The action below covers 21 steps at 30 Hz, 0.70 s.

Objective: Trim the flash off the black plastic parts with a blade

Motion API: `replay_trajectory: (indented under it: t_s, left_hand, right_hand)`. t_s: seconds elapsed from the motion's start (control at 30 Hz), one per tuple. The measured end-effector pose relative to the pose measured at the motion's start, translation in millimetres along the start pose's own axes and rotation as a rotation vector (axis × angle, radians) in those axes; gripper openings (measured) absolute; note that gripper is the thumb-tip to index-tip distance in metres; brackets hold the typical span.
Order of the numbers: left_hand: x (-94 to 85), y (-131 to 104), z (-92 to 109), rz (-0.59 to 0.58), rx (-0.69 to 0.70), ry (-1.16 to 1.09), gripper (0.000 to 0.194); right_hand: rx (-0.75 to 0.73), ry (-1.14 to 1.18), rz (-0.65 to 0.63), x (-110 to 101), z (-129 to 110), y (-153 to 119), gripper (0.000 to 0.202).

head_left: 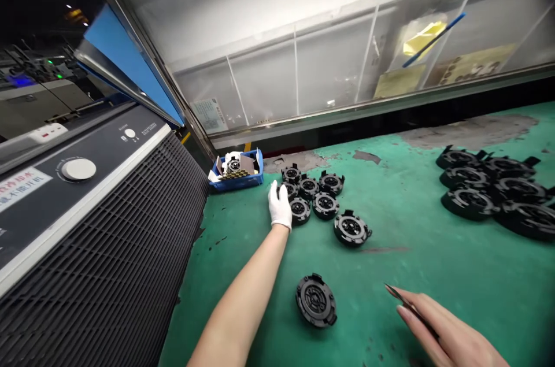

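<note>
My left hand (280, 207), in a white glove, reaches to the left edge of a cluster of black round plastic parts. Its fingers and thumb close on the rim of the leftmost black round part (289, 190), which the hand partly covers. Beside it lie several like parts, among them one (309, 187) in the middle and one (352, 229) a little apart to the right. Another black disc-shaped part (316, 301) lies nearer to me, between my arms. At the lower right my bare right hand (446, 323) pinches dark tweezers (410, 304), tips pointing up and left.
A blue bin (238, 181) with assorted pieces stands at the table's far left. More black round parts (470, 203) are grouped at the right. A machine with a slatted grille (108, 263) borders the green table (390, 257) on the left; a clear panel (269, 84) rises behind.
</note>
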<state>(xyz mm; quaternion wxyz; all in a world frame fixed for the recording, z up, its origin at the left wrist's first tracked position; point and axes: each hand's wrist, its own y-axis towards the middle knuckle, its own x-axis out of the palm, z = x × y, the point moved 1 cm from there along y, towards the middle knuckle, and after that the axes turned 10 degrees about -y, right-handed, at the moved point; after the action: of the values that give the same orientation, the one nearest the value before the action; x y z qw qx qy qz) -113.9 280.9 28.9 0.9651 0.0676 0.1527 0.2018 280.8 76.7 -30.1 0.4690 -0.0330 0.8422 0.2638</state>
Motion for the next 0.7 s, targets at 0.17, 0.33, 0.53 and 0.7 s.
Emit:
replay_trajectory:
  t_s: [0.17, 0.33, 0.53, 0.7]
  left_hand:
    - [-63.8, -102.2, -12.4, -0.266, 0.075, -0.06, 0.089]
    - [-107.0, -199.9, -9.7, -0.757, 0.101, 0.019, 0.148]
    - [-98.0, -218.4, -10.8, -0.689, 0.136, 0.226, 0.14]
    - [-91.9, -216.6, -10.9, -0.648, 0.152, 0.184, 0.14]
  right_hand:
    - [-0.103, 0.094, -0.181, -18.7, -42.6, 11.0, 0.048]
    - [-0.301, 0.06, -0.282, -9.3, -62.2, 18.8, 0.054]
    - [-0.396, -0.048, -0.288, -0.1, -58.5, 34.0, 0.041]
    - [-0.511, -0.138, -0.273, -4.9, -58.8, 50.6, 0.041]
